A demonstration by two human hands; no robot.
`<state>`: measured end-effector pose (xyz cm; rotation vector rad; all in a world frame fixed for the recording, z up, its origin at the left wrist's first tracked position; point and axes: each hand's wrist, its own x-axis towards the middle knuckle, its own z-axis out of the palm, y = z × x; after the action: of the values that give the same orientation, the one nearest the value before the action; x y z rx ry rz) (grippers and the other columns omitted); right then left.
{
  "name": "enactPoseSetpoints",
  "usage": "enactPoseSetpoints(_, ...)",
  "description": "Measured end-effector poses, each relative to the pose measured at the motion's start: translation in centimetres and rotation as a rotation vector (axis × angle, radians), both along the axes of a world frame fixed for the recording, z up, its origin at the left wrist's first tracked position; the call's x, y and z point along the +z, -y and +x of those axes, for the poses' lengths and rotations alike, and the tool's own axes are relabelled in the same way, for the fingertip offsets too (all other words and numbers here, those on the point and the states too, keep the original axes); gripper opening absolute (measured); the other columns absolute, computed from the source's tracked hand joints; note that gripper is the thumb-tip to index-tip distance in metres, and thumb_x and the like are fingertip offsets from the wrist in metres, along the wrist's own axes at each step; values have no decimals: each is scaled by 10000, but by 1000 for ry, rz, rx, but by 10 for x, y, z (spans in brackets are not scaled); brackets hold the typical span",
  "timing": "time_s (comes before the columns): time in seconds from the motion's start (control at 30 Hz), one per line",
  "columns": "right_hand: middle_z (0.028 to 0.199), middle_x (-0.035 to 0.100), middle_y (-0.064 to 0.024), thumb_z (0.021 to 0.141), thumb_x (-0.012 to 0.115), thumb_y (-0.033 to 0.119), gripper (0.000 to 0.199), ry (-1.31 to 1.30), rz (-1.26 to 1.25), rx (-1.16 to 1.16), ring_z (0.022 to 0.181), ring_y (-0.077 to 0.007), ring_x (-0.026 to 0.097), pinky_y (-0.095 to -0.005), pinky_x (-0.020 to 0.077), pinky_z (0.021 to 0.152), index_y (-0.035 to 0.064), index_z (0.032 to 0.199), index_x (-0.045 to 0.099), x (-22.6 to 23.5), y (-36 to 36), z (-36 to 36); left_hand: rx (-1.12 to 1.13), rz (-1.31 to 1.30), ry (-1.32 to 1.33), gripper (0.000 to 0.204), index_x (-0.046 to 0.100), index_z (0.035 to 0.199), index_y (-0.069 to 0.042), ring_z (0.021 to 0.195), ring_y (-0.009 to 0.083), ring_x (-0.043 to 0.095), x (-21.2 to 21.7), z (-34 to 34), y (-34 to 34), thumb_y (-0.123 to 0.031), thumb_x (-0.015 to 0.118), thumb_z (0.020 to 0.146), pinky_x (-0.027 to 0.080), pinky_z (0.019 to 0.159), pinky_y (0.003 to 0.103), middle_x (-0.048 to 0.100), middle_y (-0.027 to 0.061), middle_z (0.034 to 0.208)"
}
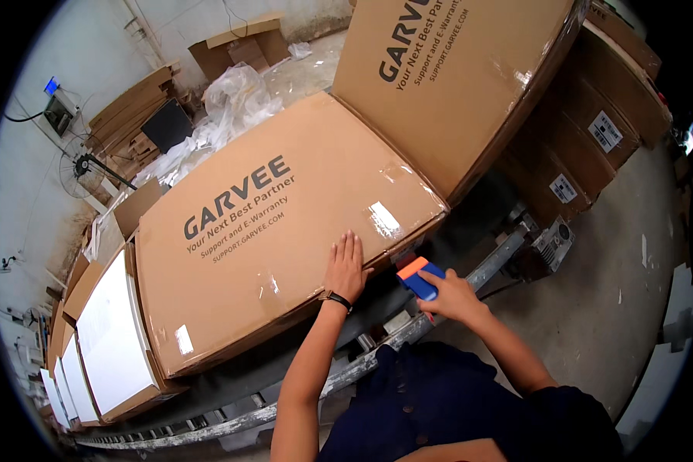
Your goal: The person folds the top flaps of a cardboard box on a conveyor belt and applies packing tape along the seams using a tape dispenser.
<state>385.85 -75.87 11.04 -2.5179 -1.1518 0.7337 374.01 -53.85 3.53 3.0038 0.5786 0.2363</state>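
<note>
A large brown cardboard box lies flat before me, dark print on its top and shiny clear tape near its corners. My left hand rests flat on the box near its close edge, fingers stretched out, with a dark band on the wrist. In my right hand is a blue handheld tool with an orange end, whose exact kind I cannot make out. It is held just off the near side of the box, by the right corner, and my fingers wrap its lower part.
Another printed box adjoins the far right end. More brown boxes stand at right. White-topped open boxes line up at left along a conveyor with a metal rail. Behind are plastic wrap and a fan.
</note>
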Motion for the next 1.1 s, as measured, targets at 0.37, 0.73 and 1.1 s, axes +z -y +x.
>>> enactPoseSetpoints(0.37,928,579,-229,602,664,489,595,223,-139,122,843,-350,585,-408,502,762,167,1100,615,-56,-78,17,0,54,43,791,255,1365,21,1315,334,266,8,9,3,-372,617,783,225,1068,455,267,197,1423)
enactPoseSetpoints(0.73,952,620,-245,715,662,493,614,-345,222,-65,913,-363,602,-392,464,786,119,1192,567,-90,54,34,13,24,148,863,321,1362,-102,1311,368,241,-13,83,27,-500,678,684,197,1048,534,298,170,1406)
enactPoseSetpoints(1.1,1164,563,-171,804,637,217,499,-492,425,-267,1023,-237,548,-312,406,893,66,1259,498,-151,73,15,-55,-162,47,883,328,1354,-122,1330,340,222,5,43,25,-340,769,621,206,1047,546,270,173,1418)
